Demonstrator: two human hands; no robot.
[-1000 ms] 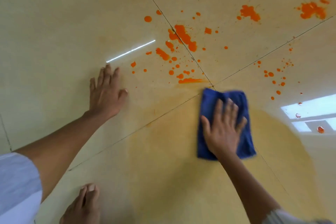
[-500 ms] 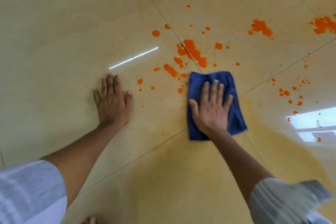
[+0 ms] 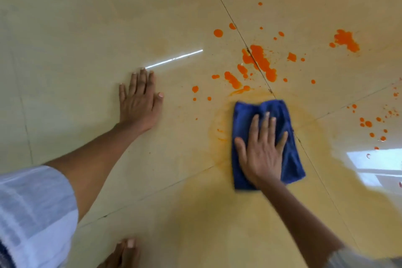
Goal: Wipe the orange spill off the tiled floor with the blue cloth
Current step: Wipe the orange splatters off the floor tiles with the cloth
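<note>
1. Two flat hands: the right hand (image 3: 262,154) presses the blue cloth (image 3: 264,143) just below the orange spill (image 3: 260,62); the left hand (image 3: 139,100) braces, empty, on the floor (image 3: 76,28).
2. A loaded cloth could smear a yellow film wider.
3. The bracing palm might slip on wet tile.

Indoor room: glossy beige tiled floor (image 3: 87,17) reflecting a window.

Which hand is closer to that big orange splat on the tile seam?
Right. The right hand presses the blue cloth just below the big orange splat; the left hand lies flat farther off, to its left.
</note>
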